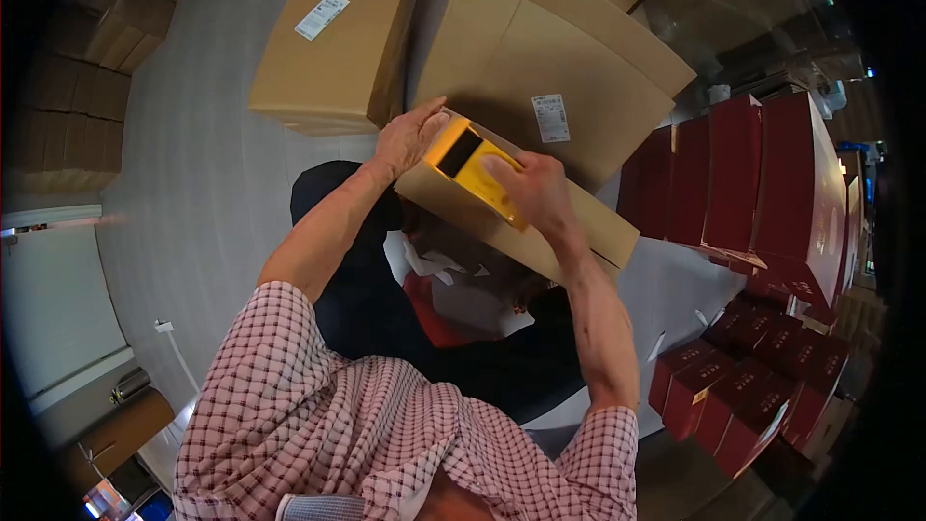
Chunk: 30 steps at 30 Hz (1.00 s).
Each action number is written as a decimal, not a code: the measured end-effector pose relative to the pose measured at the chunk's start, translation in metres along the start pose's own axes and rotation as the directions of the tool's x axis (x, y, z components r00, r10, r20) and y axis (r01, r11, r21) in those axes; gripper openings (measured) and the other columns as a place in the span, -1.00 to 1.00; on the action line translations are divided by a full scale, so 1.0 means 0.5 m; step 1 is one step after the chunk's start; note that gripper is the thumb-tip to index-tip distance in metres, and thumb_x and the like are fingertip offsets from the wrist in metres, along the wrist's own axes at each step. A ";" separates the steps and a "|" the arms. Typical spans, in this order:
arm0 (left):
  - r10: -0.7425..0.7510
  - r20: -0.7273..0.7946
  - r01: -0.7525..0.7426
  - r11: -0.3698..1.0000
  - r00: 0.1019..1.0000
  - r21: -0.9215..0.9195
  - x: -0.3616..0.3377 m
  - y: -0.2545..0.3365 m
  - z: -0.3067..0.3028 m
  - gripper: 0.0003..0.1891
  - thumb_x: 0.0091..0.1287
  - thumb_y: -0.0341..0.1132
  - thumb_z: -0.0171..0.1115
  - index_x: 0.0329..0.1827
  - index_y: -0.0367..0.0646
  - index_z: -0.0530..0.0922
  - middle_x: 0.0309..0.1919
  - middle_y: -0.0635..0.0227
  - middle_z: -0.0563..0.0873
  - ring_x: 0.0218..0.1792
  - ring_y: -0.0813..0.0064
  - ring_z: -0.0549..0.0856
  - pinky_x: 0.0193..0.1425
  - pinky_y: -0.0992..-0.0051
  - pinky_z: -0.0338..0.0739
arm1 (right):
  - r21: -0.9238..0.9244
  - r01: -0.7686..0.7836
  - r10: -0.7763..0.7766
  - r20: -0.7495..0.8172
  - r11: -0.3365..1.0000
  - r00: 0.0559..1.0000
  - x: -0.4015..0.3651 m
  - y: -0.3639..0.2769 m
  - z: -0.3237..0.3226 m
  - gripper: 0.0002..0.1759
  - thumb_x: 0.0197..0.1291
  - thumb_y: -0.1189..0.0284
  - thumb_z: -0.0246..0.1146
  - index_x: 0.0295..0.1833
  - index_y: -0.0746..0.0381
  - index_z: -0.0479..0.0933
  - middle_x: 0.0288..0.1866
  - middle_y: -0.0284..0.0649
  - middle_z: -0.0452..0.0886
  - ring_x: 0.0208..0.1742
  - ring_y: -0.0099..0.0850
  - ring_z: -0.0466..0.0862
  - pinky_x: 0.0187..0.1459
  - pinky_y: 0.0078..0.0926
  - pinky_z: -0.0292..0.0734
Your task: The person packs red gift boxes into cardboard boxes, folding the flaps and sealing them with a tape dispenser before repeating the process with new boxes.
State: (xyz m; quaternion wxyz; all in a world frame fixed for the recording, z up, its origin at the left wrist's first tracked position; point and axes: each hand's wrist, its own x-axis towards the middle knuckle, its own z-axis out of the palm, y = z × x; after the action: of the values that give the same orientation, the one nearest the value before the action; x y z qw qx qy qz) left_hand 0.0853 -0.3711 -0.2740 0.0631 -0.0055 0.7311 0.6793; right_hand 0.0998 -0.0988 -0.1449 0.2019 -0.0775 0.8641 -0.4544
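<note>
A yellow box [485, 177] with a dark rectangular panel near one end lies tilted over the narrow side of a cardboard carton [588, 222]. My right hand [536, 191], slightly blurred, grips its right end with the thumb on the top face. At the other end, my left hand [413, 140] is open, fingers stretched out along the carton's edge beside the yellow box. The carton stands in front of my knees, with a white label [551, 119] on its raised flap. Red and white material [434, 299] shows below it between my legs.
A closed carton [338, 43] stands on the grey floor [193, 154] at the upper left. Tall dark red boxes [733, 178] line the right side, with smaller red boxes [728, 376] below them. Stacked brown cartons [72, 125] fill the far left.
</note>
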 end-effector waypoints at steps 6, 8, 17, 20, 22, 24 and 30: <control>0.067 -0.092 0.020 0.692 0.994 0.722 -0.013 0.090 0.019 -0.52 0.66 0.01 0.06 0.56 0.15 0.49 0.35 0.17 0.69 0.33 0.02 0.66 0.40 0.21 0.55 | 0.004 -0.123 0.122 -0.093 0.992 0.988 -0.188 0.135 -0.184 -0.50 0.29 0.13 0.53 -0.36 0.41 0.66 -0.56 -0.24 0.65 -0.48 -0.62 0.56 -0.47 -0.39 0.44; 0.102 -0.055 -0.027 0.666 0.993 0.746 -0.005 0.073 0.014 -0.50 0.65 0.06 0.03 0.58 0.21 0.47 0.39 0.21 0.67 0.34 0.04 0.66 0.38 0.14 0.55 | 0.089 -0.175 0.183 -0.094 0.981 0.979 -0.241 0.186 -0.232 -0.59 0.28 0.23 0.56 -0.35 0.38 0.68 -0.52 -0.32 0.67 -0.45 -0.68 0.57 -0.47 -0.47 0.45; -0.028 -0.073 0.074 0.613 0.997 0.786 -0.001 0.070 0.011 -0.40 0.68 0.14 -0.09 0.70 0.20 0.27 0.43 0.21 0.65 0.30 -0.03 0.68 0.36 0.05 0.55 | 0.020 -0.254 0.255 -0.117 0.967 0.960 -0.428 0.352 -0.453 -0.66 0.26 0.31 0.57 -0.34 0.35 0.66 -0.44 -0.36 0.68 -0.38 -0.70 0.58 -0.39 -0.58 0.51; 0.042 -0.103 0.057 0.604 0.994 0.795 0.002 0.038 0.003 -0.33 0.68 0.14 -0.09 0.75 0.09 0.15 0.44 0.13 0.63 0.28 -0.08 0.69 0.36 0.07 0.55 | 0.065 -0.258 0.264 -0.108 0.964 0.958 -0.451 0.396 -0.473 -0.65 0.27 0.32 0.57 -0.38 0.34 0.63 -0.46 -0.38 0.64 -0.39 -0.72 0.53 -0.41 -0.60 0.47; 0.205 -0.176 0.065 0.456 0.963 0.888 -0.001 0.039 0.016 -0.30 0.65 0.13 0.02 0.68 -0.10 0.23 0.36 -0.02 0.67 0.28 -0.08 0.69 0.33 0.07 0.56 | 0.017 -0.234 0.234 -0.105 0.972 0.967 -0.447 0.424 -0.477 -0.65 0.24 0.27 0.58 -0.33 0.35 0.69 -0.43 -0.33 0.70 -0.41 -0.69 0.59 -0.41 -0.58 0.51; 0.377 -0.178 0.092 0.233 0.909 0.968 -0.005 0.043 0.024 -0.32 0.63 0.13 0.08 0.61 -0.15 0.30 0.31 -0.08 0.69 0.27 -0.08 0.69 0.31 0.06 0.56 | -0.001 -0.284 0.282 -0.119 0.959 0.952 -0.454 0.417 -0.474 -0.63 0.24 0.24 0.58 -0.31 0.35 0.70 -0.45 -0.33 0.69 -0.43 -0.67 0.58 -0.41 -0.57 0.50; 0.166 -0.366 0.292 0.352 0.916 0.889 -0.025 0.101 0.082 -0.50 0.64 0.09 0.08 0.35 -0.15 0.45 0.16 -0.13 0.75 0.15 -0.17 0.72 0.15 -0.04 0.61 | 0.035 -0.287 0.290 -0.119 0.957 0.950 -0.438 0.470 -0.459 -0.56 0.23 0.11 0.60 -0.29 0.31 0.72 -0.50 -0.29 0.67 -0.49 -0.60 0.57 -0.43 -0.54 0.49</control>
State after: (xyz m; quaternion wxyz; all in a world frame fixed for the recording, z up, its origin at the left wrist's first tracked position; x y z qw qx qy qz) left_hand 0.0967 -0.3272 -0.2255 -0.0669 -0.1345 0.9810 0.1225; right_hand 0.2137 0.2787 -0.1597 0.2132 0.0795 0.8730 -0.4315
